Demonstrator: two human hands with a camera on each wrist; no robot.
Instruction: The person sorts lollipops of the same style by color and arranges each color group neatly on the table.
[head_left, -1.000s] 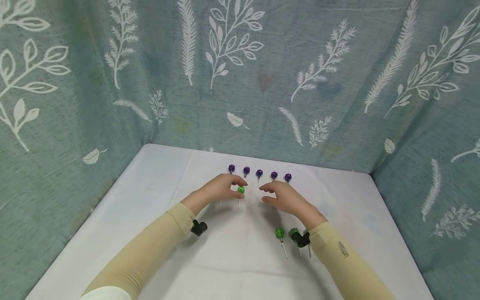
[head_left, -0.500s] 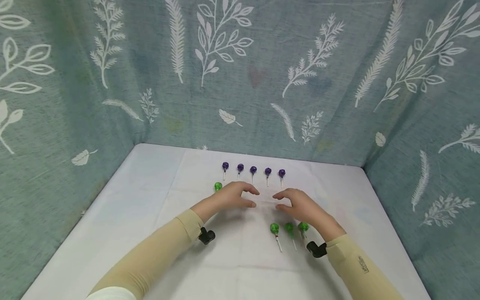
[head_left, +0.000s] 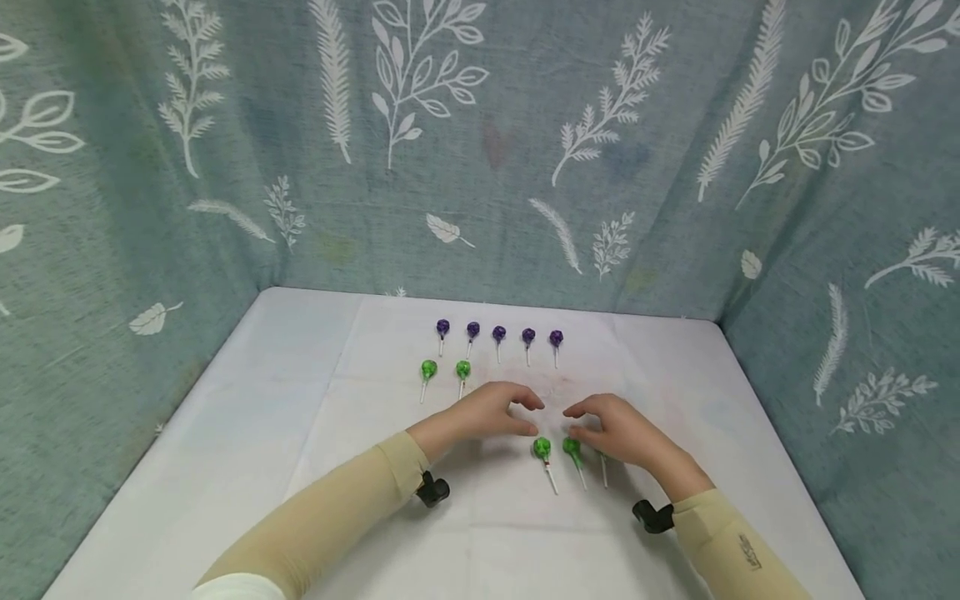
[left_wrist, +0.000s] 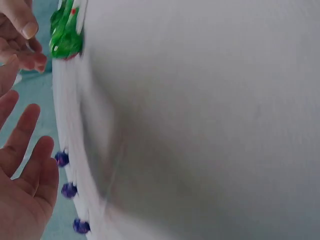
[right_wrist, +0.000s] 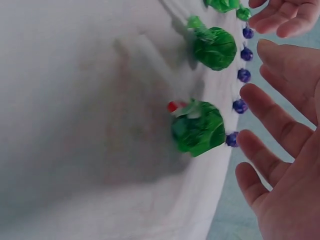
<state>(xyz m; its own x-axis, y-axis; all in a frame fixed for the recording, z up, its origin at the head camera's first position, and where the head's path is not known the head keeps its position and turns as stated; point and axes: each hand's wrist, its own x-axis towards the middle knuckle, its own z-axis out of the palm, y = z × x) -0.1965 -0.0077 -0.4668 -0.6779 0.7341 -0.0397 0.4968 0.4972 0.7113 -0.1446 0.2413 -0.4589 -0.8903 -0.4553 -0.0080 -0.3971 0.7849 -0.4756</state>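
In the head view my left hand [head_left: 491,412] hovers over the white cloth with fingers apart and nothing in them. Its thumb tip lies close to a green-wrapped lollipop [head_left: 542,448]. My right hand [head_left: 618,429], also holding nothing, is above two more green lollipops; the head of one [head_left: 572,447] shows by its thumb, while the other's head is hidden under the hand and its stick [head_left: 603,472] sticks out. The right wrist view shows a green lollipop [right_wrist: 199,129] close beside the loosely spread fingers [right_wrist: 272,122]. Two further green lollipops [head_left: 428,368] [head_left: 462,368] lie behind the left hand.
Several purple lollipops [head_left: 498,333] form a row along the back of the white-covered table [head_left: 360,517], sticks pointing toward me. Green-blue leaf-patterned curtains [head_left: 480,208] enclose the back and sides. Small black devices [head_left: 432,489] are worn at both wrists.
My left hand has moved away from the second green lollipop of the back pair, rightward and nearer to me. My right hand has come back over the near green lollipops. The head view has shifted slightly.
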